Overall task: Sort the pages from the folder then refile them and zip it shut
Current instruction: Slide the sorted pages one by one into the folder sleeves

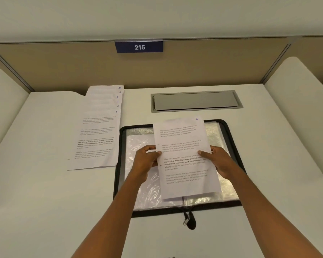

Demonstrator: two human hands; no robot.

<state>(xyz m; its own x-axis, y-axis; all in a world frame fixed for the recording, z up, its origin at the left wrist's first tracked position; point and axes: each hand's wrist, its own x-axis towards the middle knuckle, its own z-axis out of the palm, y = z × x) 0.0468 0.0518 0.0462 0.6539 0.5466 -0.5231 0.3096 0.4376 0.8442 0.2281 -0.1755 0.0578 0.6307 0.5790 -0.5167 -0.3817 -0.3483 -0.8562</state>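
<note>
The page marked 4 is sitting between our two hands, raised over the open zip folder. We are pinching its left edge with our left hand, thumb on the printed face and fingers curled behind the sheet. We are gripping its right edge the same way with our right hand, thumb lying across the text. The sheet is tilting slightly, its handwritten 4 at the far right corner, its near edge hanging over the folder's middle.

The folder is lying flat on the white desk, its black zip border running round crinkled clear plastic sleeves. Its zipper pull is trailing off the near edge onto the desk.

To the left, just beside the folder, we are seeing a fanned stack of pages, each stepped back so the handwritten numbers 5 to 10 are showing up the right side. Beyond the folder a grey cable hatch is lying shut in the desk. A blue plate reading 215 is hanging on the tan partition behind.
</note>
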